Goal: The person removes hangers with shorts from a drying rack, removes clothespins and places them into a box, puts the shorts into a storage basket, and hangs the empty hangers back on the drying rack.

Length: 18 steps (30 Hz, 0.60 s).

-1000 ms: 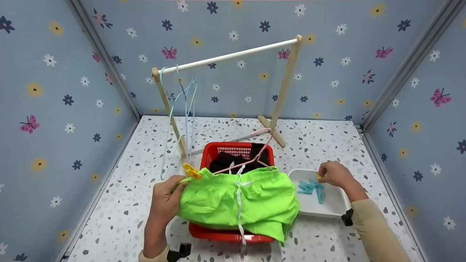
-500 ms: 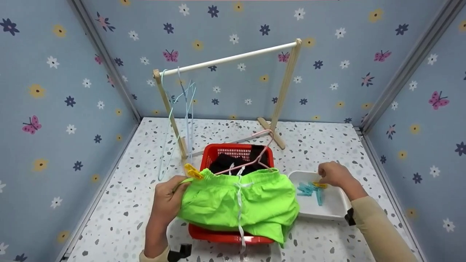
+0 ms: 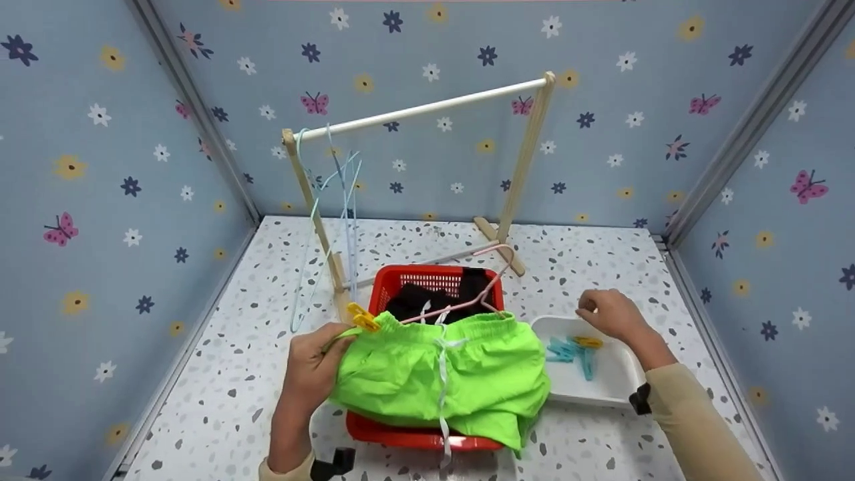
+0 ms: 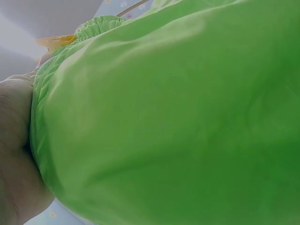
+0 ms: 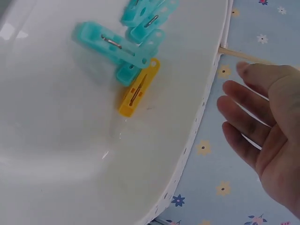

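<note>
Bright green drawstring shorts [image 3: 394, 381] lie over the red basket [image 3: 414, 438], a pink hanger [image 3: 493, 283] rising from behind their waistband. My left hand [image 3: 308, 366] pinches the waistband's left side between thumb and fingers. Beside it, a yellow clothespin [image 3: 363, 318] is clipped on the waistband. My right hand [image 3: 613, 315] hovers over the back of the white tray [image 3: 618, 371], and in the right wrist view its fingers are loose with nothing in them. Inside the tray, another yellow clothespin [image 5: 139, 89] lies against several teal clothespins [image 5: 110, 42].
Dark clothing [image 3: 417, 295] with white drawstrings fills the back of the basket. Behind stands a wooden rack with a white rod [image 3: 427, 107], blue hangers [image 3: 347, 194] hanging at its left end. Patterned walls enclose the speckled table [image 3: 220, 361].
My right hand has let go of a yellow clothespin, now lying in the tray, and has lifted slightly away. The pink hanger's hook has shifted right. My left hand keeps its hold.
</note>
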Motion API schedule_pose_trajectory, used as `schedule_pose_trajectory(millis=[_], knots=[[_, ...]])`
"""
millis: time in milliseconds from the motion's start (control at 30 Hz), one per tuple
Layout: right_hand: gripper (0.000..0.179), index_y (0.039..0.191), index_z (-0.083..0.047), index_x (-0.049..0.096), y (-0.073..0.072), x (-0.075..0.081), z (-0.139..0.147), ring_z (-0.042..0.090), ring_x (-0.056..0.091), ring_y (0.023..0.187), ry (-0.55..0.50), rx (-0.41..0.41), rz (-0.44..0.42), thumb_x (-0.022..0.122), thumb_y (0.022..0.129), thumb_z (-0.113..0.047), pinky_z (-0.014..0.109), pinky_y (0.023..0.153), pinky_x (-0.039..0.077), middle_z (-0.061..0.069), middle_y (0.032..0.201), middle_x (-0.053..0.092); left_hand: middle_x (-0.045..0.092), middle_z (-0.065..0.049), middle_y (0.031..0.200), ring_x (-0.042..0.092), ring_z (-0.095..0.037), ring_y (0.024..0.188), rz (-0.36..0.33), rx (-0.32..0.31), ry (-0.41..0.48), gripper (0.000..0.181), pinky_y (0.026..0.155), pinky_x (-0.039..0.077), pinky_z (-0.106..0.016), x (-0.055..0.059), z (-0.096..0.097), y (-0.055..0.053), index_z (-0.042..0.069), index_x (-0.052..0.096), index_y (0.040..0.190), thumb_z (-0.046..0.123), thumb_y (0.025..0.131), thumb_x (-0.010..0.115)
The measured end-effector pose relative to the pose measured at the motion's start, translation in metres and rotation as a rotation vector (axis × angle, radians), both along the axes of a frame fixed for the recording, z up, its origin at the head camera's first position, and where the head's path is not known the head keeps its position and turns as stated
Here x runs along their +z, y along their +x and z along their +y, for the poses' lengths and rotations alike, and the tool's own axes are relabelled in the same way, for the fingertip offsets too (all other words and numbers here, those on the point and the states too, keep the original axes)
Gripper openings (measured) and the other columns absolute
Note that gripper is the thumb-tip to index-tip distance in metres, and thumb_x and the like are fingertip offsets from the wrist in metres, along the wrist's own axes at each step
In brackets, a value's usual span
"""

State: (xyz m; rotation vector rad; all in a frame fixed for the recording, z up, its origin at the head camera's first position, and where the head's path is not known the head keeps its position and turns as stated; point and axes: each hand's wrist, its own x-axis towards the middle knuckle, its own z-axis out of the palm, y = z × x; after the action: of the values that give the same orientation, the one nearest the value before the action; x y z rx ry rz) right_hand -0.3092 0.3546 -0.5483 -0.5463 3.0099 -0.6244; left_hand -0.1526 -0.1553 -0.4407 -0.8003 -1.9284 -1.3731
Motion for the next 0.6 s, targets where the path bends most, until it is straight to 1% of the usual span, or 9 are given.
schedule_pose_trajectory(millis=[100, 200, 300, 367, 433, 500, 533, 600], knots=[[0.005, 0.093, -0.01, 0.069, 0.006, 0.0, -0.006, 0.017, 0.061, 0.067, -0.138, -0.037, 0.113, 0.068, 0.092, -0.015, 0.04, 0.061, 0.05, 0.001, 0.078, 0.067, 0.069, -0.015, 0.079, 0.065, -0.018, 0.07, 0.028, -0.01, 0.003, 0.026, 0.067, 0.049, -0.017, 0.0, 0.0, 0.0, -0.007, 0.069, 0.089, -0.026, 0.074, 0.062], [0.005, 0.094, -0.009, 0.068, 0.018, 0.001, -0.011, 0.016, 0.06, 0.06, -0.315, -0.087, 0.216, 0.065, 0.094, -0.013, 0.033, 0.056, 0.049, 0.001, 0.073, 0.067, 0.069, -0.016, 0.08, 0.066, -0.017, 0.071, 0.033, -0.017, 0.019, 0.025, 0.067, 0.049, -0.017, -0.003, 0.0, -0.002, -0.007, 0.07, 0.09, -0.025, 0.075, 0.063], [0.007, 0.095, -0.006, 0.068, 0.033, 0.008, -0.019, 0.015, 0.059, 0.053, -0.503, -0.153, 0.293, 0.063, 0.096, -0.01, 0.024, 0.051, 0.048, 0.003, 0.07, 0.067, 0.07, -0.016, 0.081, 0.066, -0.015, 0.072, 0.031, -0.031, 0.052, 0.024, 0.067, 0.049, -0.017, -0.005, 0.001, -0.002, -0.006, 0.071, 0.09, -0.024, 0.075, 0.064], [0.007, 0.095, -0.003, 0.068, 0.045, 0.017, -0.025, 0.014, 0.057, 0.05, -0.622, -0.207, 0.356, 0.062, 0.095, -0.008, 0.02, 0.049, 0.045, 0.006, 0.069, 0.067, 0.07, -0.016, 0.08, 0.066, -0.014, 0.072, 0.028, -0.039, 0.077, 0.021, 0.066, 0.049, -0.018, -0.004, 0.003, -0.003, -0.006, 0.071, 0.09, -0.021, 0.076, 0.065], [0.008, 0.095, 0.001, 0.067, 0.06, 0.032, -0.032, 0.013, 0.056, 0.049, -0.739, -0.256, 0.416, 0.062, 0.095, -0.004, 0.017, 0.048, 0.044, 0.011, 0.069, 0.066, 0.07, -0.016, 0.079, 0.065, -0.014, 0.069, 0.026, -0.049, 0.099, 0.014, 0.063, 0.049, -0.018, -0.002, 0.006, -0.003, -0.006, 0.072, 0.089, -0.016, 0.08, 0.066], [0.008, 0.094, 0.007, 0.066, 0.077, 0.053, -0.042, 0.011, 0.054, 0.048, -0.829, -0.273, 0.502, 0.061, 0.093, 0.002, 0.016, 0.047, 0.042, 0.016, 0.067, 0.064, 0.068, -0.016, 0.076, 0.063, -0.014, 0.065, 0.027, -0.053, 0.12, 0.005, 0.06, 0.047, -0.019, -0.001, 0.008, -0.004, -0.005, 0.071, 0.087, -0.006, 0.085, 0.067], [0.007, 0.093, 0.011, 0.065, 0.085, 0.065, -0.049, 0.009, 0.054, 0.049, -0.866, -0.267, 0.545, 0.061, 0.092, 0.005, 0.015, 0.047, 0.042, 0.017, 0.066, 0.063, 0.067, -0.014, 0.072, 0.06, -0.014, 0.061, 0.032, -0.054, 0.13, 0.006, 0.057, 0.046, -0.019, -0.002, 0.01, -0.005, -0.005, 0.071, 0.086, -0.001, 0.088, 0.066], [0.006, 0.091, 0.015, 0.063, 0.1, 0.089, -0.064, 0.007, 0.055, 0.05, -0.93, -0.222, 0.627, 0.06, 0.09, 0.01, 0.015, 0.048, 0.042, 0.019, 0.064, 0.061, 0.063, -0.012, 0.067, 0.055, -0.012, 0.056, 0.045, -0.049, 0.159, 0.018, 0.052, 0.043, -0.021, -0.003, 0.012, -0.007, -0.005, 0.07, 0.084, 0.01, 0.091, 0.065]])
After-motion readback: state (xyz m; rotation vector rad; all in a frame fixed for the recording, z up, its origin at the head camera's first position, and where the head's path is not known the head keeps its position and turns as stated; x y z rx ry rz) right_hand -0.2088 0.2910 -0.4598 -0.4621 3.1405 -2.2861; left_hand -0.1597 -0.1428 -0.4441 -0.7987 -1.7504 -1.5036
